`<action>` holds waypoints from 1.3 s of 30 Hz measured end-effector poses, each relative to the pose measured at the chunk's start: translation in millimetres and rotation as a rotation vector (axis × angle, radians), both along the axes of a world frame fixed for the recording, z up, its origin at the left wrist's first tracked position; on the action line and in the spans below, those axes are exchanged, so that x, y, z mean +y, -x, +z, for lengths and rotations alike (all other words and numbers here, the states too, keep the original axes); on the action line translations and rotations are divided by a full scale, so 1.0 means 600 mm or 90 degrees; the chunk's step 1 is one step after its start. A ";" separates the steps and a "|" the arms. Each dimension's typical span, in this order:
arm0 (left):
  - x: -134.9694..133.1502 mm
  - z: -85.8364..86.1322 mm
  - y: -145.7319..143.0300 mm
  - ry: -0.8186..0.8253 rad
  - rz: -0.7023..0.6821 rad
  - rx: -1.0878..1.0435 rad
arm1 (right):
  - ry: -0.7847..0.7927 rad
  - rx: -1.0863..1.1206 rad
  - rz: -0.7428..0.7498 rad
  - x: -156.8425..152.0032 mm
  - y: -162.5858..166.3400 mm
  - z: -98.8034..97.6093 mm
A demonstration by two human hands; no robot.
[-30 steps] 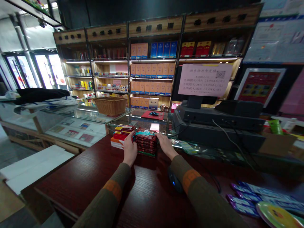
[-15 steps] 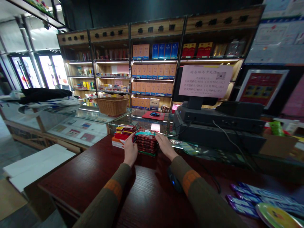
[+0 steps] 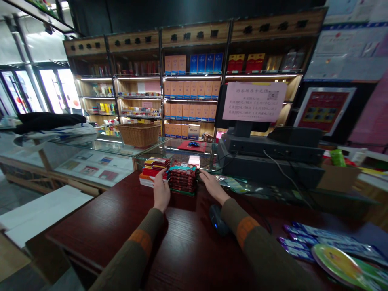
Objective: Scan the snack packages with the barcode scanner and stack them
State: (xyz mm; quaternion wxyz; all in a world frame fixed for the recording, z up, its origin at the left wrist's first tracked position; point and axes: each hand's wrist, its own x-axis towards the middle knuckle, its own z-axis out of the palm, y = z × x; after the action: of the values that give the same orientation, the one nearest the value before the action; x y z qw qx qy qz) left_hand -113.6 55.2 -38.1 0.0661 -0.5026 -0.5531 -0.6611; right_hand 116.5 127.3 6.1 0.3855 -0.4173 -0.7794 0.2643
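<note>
A neat stack of brown-red snack packets (image 3: 182, 178) with a teal patch on top stands on the dark wooden desk (image 3: 121, 226). My left hand (image 3: 161, 191) is at its left side, fingers stretched forward, between it and a pile of red, yellow and white packs (image 3: 155, 167). Whether those fingertips touch either pile I cannot tell. My right hand (image 3: 213, 185) is open to the right of the stack, its fingers extended and a small gap away from the packets. Near my right wrist lies a dark handheld device (image 3: 218, 220) with a blue light.
At the lower right lie purple-wrapped bars (image 3: 298, 244) and a round yellow-green package (image 3: 336, 260). A monitor with a pink notice (image 3: 254, 102) stands behind on the right. A wicker basket (image 3: 138, 135) sits on the glass counter, and stocked shelves (image 3: 192, 89) line the back.
My right hand has come off the stack's right side, leaving a gap. My left hand has loosened slightly at the left side. The view has shifted a little; the stack stays standing.
</note>
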 end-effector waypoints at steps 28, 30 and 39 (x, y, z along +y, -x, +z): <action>-0.029 -0.038 -0.081 0.051 -0.009 0.051 | 0.085 0.041 0.025 -0.038 -0.089 -0.040; -0.034 -0.035 -0.091 0.059 -0.016 0.069 | 0.086 0.056 0.025 -0.038 -0.097 -0.046; -0.043 0.004 -0.160 0.093 -0.135 0.126 | 0.055 0.106 -0.002 -0.059 -0.189 -0.067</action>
State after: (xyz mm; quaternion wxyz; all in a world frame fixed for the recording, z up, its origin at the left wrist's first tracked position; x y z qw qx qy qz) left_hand -17.4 29.1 -35.6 0.0133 -0.6243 -0.5340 -0.5699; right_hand 230.2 92.0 -34.0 0.4310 -0.4113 -0.7319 0.3307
